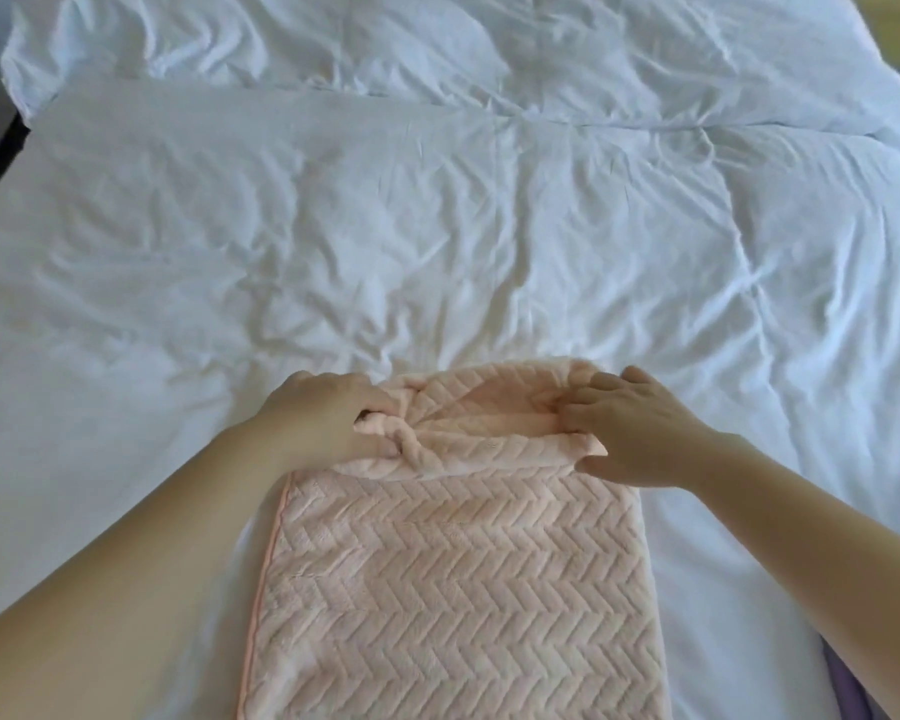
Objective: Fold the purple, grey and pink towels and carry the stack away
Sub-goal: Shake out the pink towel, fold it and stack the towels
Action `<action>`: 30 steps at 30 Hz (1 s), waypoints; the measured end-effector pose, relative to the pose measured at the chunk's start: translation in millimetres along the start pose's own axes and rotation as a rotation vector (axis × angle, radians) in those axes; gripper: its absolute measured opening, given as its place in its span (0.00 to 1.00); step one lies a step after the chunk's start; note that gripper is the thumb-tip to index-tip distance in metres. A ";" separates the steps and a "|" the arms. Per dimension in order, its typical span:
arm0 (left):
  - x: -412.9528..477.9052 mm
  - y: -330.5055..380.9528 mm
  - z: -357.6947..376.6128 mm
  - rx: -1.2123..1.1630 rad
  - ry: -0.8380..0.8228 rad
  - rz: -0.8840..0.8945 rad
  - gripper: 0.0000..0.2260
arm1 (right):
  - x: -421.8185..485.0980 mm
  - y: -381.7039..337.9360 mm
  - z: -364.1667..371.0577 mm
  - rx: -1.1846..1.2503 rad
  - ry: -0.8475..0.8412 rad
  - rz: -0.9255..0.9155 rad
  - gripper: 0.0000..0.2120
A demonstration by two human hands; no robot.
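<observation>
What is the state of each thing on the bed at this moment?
pink towel: spread flat, far end bunched and lifted
left hand: grips the towel's far left corner
right hand: grips the towel's far right corner
duvet: spread out, wrinkled
purple towel: only an edge shows; folded or not, cannot tell

Only two arms of the person show. The left hand (326,415) and the right hand (640,431) are bare, and both forearms are bare too, up to the edge of the picture. The forearms look smooth and become wider toward the camera. The fingernails are too blurred to describe.
</observation>
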State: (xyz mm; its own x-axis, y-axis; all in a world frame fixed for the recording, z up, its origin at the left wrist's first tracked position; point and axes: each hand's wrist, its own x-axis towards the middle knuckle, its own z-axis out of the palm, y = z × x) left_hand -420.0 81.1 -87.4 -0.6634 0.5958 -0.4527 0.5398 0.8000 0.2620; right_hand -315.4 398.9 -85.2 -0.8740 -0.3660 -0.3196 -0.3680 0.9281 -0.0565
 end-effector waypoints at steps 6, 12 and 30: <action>-12.9 11.1 -7.4 -0.327 0.031 0.079 0.20 | 1.0 17.9 -13.6 -0.110 -0.027 0.080 0.19; -8.0 4.2 -14.5 -0.231 0.120 -0.091 0.04 | 8.1 44.4 -23.3 -0.223 -0.024 0.070 0.14; 15.5 -41.2 -30.1 -1.128 0.038 -0.338 0.13 | 27.7 66.3 -17.3 -0.051 -0.052 0.178 0.16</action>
State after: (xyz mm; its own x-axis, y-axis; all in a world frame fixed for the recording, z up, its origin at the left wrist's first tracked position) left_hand -468.1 59.6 -79.6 -0.7100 0.3284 -0.6229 -0.4175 0.5161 0.7479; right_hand -369.5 449.1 -81.4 -0.9097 -0.1912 -0.3685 -0.2258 0.9728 0.0526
